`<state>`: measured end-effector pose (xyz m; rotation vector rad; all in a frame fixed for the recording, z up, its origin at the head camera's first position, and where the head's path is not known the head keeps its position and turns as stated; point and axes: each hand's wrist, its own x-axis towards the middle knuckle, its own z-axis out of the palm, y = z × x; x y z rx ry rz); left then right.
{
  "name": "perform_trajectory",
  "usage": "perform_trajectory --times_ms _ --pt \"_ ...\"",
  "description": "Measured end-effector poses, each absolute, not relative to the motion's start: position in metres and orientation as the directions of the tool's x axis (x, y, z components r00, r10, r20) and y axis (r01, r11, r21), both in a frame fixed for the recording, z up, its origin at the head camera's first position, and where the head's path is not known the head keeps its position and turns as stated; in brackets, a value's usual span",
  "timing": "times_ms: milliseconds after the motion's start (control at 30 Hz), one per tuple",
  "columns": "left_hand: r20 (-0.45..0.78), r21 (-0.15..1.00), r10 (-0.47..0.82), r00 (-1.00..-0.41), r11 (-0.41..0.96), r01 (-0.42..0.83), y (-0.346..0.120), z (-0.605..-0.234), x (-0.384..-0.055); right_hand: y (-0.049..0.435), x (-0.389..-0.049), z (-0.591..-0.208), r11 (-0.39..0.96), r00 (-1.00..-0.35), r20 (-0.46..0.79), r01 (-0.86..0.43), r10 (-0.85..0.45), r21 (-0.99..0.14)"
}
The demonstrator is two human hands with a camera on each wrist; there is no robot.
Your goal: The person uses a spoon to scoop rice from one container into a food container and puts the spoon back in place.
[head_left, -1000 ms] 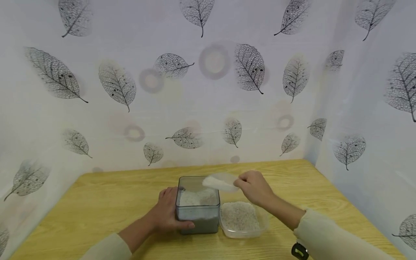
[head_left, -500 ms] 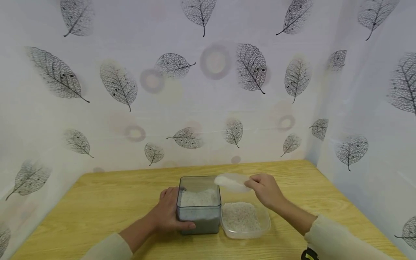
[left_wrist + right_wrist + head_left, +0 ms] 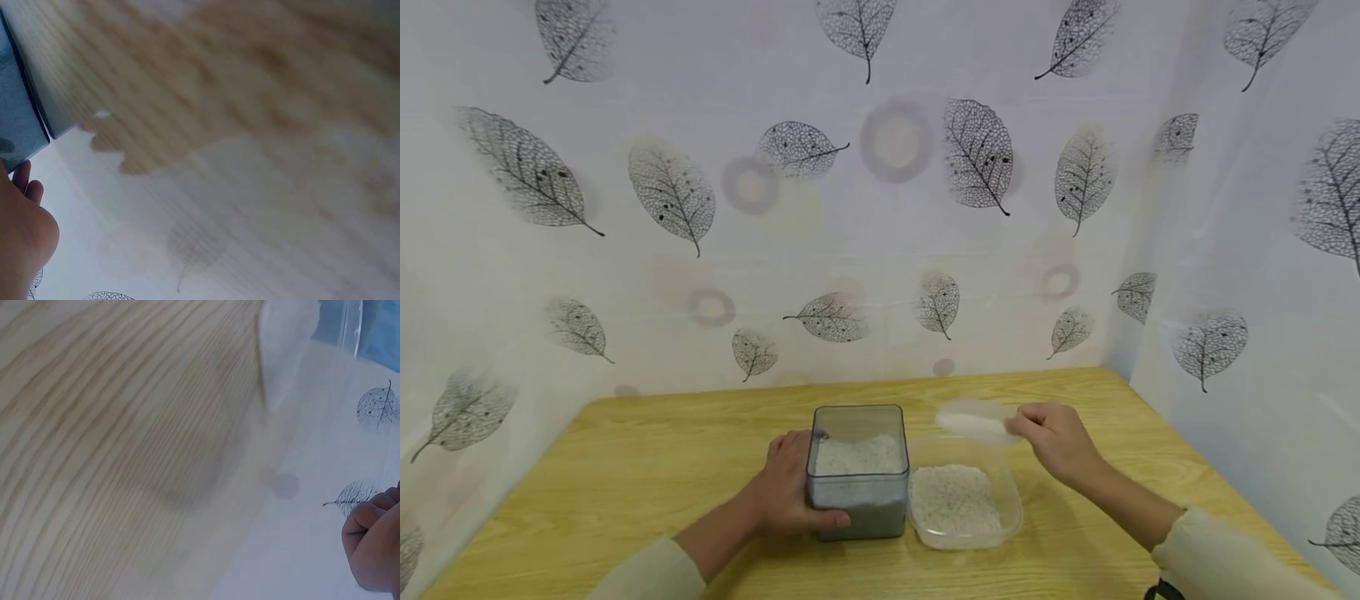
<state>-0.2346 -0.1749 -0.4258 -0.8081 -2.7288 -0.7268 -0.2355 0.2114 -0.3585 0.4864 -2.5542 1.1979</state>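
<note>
My left hand (image 3: 787, 487) holds the square grey see-through canister (image 3: 859, 507) by its left side. The thumb lies across the canister's front, and the fingers reach along its far left side. White rice (image 3: 857, 456) shows inside the open top. My right hand (image 3: 1056, 442) pinches one end of a translucent white oval scoop (image 3: 973, 421). It holds the scoop above the far edge of a clear plastic box (image 3: 1011, 508), which carries a heap of rice (image 3: 955, 500). In the left wrist view, the canister (image 3: 19, 100) and part of the hand appear at the left edge.
Both containers stand side by side on a yellow wood-grain table (image 3: 685, 450), the clear box to the right. Behind and at both sides hangs a pale sheet (image 3: 880, 225) printed with dark leaves. A dark wristband (image 3: 1163, 590) shows under the right sleeve.
My right hand has moved rightward with the scoop, from over the canister's opening to above the far edge of the clear box. My left hand and the canister stay put.
</note>
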Motion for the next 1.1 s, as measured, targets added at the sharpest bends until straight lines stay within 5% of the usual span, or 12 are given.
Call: perform_trajectory --times_ms 333,1100 --pt "0.320 0.392 0.459 -0.829 0.732 0.557 -0.175 -0.424 -0.234 0.253 -0.230 -0.360 0.764 -0.856 0.428 -0.477 -0.290 -0.435" --pt "0.324 0.404 0.460 -0.826 0.722 0.561 -0.177 -0.426 -0.236 0.258 -0.236 -0.332 0.790 -0.763 0.348 -0.606 -0.544 -0.095"
